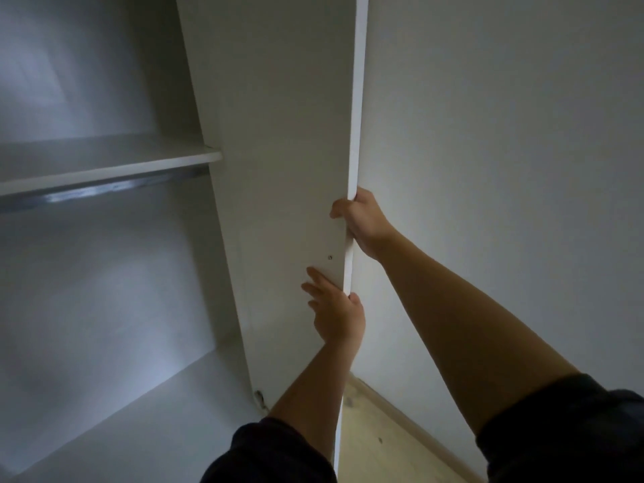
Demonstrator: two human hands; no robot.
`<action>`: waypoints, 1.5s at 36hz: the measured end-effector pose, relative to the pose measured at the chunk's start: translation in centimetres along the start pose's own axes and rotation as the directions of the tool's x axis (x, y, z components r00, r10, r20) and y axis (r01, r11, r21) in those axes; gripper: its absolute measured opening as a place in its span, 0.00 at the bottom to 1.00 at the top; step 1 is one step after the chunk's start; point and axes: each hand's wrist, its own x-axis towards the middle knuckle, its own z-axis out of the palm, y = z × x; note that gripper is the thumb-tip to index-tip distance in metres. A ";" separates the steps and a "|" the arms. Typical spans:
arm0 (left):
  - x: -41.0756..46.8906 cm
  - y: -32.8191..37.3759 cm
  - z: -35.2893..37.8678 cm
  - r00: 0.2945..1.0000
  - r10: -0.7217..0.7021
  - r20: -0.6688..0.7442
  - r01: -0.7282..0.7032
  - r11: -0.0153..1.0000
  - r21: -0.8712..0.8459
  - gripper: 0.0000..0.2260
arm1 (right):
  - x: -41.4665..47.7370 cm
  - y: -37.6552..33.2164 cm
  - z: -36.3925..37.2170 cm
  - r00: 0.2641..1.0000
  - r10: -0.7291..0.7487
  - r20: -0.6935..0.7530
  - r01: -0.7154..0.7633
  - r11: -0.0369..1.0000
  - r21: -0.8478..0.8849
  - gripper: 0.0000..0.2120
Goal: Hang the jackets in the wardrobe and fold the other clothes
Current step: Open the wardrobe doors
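We face the open wardrobe [104, 291] on our left, shelf [104, 165] and metal rail [94, 194] inside, our right hand [362, 221] curled round the edge of its white door [285, 134], our left hand [336, 312] lower, fingers spread flat on the door's inner face

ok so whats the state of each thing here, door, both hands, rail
white wardrobe door: open, swung out, held at its free edge
right hand: fingers curled round the door edge, gripping it
left hand: lower down, fingers flat on the door's inner face, thumb at the edge
grey metal hanging rail: fixed just under the white shelf
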 end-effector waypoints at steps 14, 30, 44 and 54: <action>3.3 3.8 6.7 0.998 -0.044 -0.053 0.033 0.982 -0.184 0.41 | 5.1 2.1 -4.7 0.995 0.095 0.036 -0.096 0.994 0.052 0.22; 3.8 3.0 5.9 0.999 0.036 0.034 -0.028 0.977 -0.213 0.44 | 4.9 2.2 -4.4 0.993 0.115 -0.021 -0.114 0.992 0.048 0.25; 3.8 -4.7 3.8 0.879 0.458 0.133 -0.421 0.877 -0.232 0.43 | -1.9 6.2 -5.2 0.959 0.105 -0.262 -0.110 0.994 -0.006 0.12; -5.2 -6.2 4.1 0.762 0.494 0.419 -0.403 0.868 -0.291 0.35 | -16.3 12.9 -8.9 0.858 0.328 -0.396 -0.332 0.941 0.062 0.15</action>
